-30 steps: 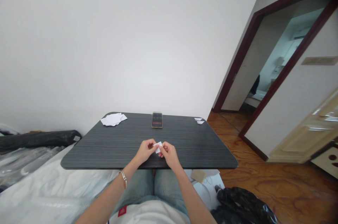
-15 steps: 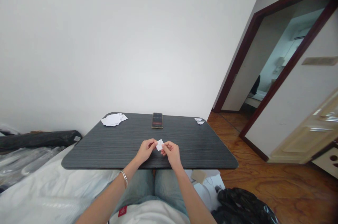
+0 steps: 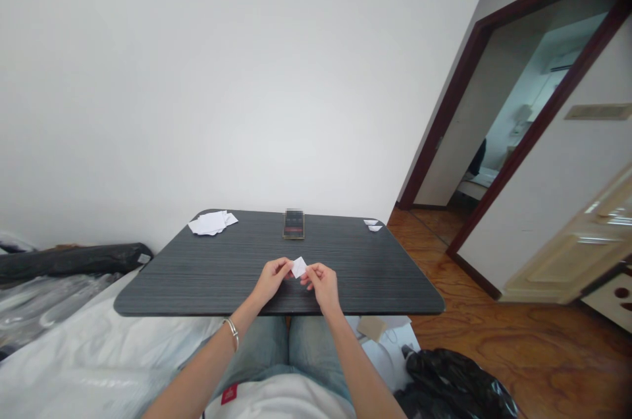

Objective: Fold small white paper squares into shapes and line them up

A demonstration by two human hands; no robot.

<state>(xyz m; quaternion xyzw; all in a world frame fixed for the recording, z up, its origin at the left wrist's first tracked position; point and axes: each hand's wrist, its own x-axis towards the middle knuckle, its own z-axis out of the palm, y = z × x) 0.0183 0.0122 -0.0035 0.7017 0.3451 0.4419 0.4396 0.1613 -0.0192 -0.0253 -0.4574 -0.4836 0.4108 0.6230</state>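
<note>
Wall [image 3: 276,83], pale and plain, fills most of the frame behind your work. Against it, across the lower middle, runs the dark, fine-lined tabletop [image 3: 197,284] with rounded corners. A black plastic bag [image 3: 454,383] bunches on the floor at the lower right.

Your two hands meet low in the centre of the frame, over the near part of the tabletop. Your left hand [image 3: 272,279] pinches between thumb and forefinger; your right hand [image 3: 322,284] does the same from the other side, its remaining fingers curled loosely beneath.

At the tabletop's far left corner a loose stack of white sheets [image 3: 210,223] lies fanned out. A phone [image 3: 293,224] with a dark screen and a reddish band sits at the far edge, almost straight beyond your hands.

The small paper square [image 3: 299,266] is between your fingertips, so neither hand is nearer: the left grips its left corner, the right its lower right side. It is turned as a diamond, one corner pointing up the frame, with no clear long axis. It looks white and flat, with a faint crease line.

Smallest are two folded paper pieces [image 3: 374,228], just beside each other at the tabletop's far right corner.
</note>
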